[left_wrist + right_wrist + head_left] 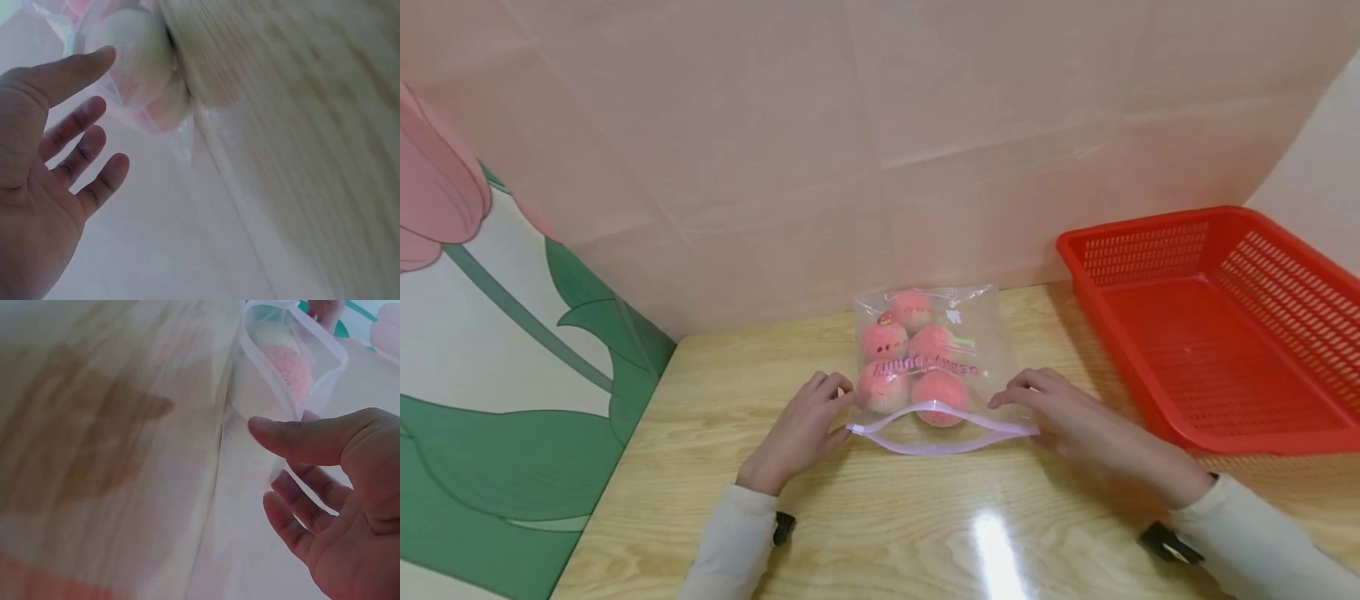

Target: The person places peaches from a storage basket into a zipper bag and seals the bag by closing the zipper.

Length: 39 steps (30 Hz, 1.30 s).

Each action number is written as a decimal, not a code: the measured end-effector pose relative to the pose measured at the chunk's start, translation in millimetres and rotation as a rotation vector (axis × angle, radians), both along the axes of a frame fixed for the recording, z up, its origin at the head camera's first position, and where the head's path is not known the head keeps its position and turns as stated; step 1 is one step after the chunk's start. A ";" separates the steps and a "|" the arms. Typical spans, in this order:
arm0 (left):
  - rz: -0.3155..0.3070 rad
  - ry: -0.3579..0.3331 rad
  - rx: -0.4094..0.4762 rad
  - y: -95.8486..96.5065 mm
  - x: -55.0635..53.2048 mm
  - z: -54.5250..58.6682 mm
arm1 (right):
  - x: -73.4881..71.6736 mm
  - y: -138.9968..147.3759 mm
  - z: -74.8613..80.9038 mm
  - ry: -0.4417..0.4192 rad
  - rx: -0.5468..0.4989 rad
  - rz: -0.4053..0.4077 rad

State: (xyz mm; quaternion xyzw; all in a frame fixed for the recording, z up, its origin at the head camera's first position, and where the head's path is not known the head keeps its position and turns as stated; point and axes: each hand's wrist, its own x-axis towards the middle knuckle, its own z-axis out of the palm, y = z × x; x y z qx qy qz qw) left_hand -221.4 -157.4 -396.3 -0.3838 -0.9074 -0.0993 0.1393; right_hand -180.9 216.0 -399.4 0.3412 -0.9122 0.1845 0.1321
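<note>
A clear zip bag [994, 333] with a lilac zip strip and printed lettering lies on the wooden table, its mouth gaping towards me. Inside it are several pink and cream peaches [883, 386]. A white slider [855, 429] sits at the left end of the strip. My left hand [808, 425] is beside that corner; the left wrist view shows its fingers spread, gripping nothing. At the right corner is my right hand [1060, 408], with thumb and fingers apart in the right wrist view. Whether it touches the bag's edge I cannot tell.
A red plastic basket [1195, 358] with slotted walls stands to the right, close to my right forearm. Behind the table [715, 442] rises a pale pink sheet [760, 167]. At the left is a panel with a painted tulip [437, 183].
</note>
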 end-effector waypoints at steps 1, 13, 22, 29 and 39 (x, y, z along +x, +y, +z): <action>-0.009 0.001 0.016 0.4 -0.4 -0.2 | -0.8 -0.2 -0.4 0.019 -0.006 0.009; -0.077 0.008 0.119 -0.5 -1.8 0.0 | -3.1 4.8 0.4 0.030 -0.070 0.045; 0.003 0.034 0.175 -8.0 -3.7 -0.4 | -5.4 10.9 3.5 -0.213 -0.129 -0.077; 0.134 -0.063 0.278 -11.0 -4.4 0.8 | -8.9 14.5 5.0 -0.262 -0.200 -0.211; 0.271 -0.257 0.505 -13.7 -8.2 1.6 | -9.2 7.0 7.5 -0.262 -0.343 -0.335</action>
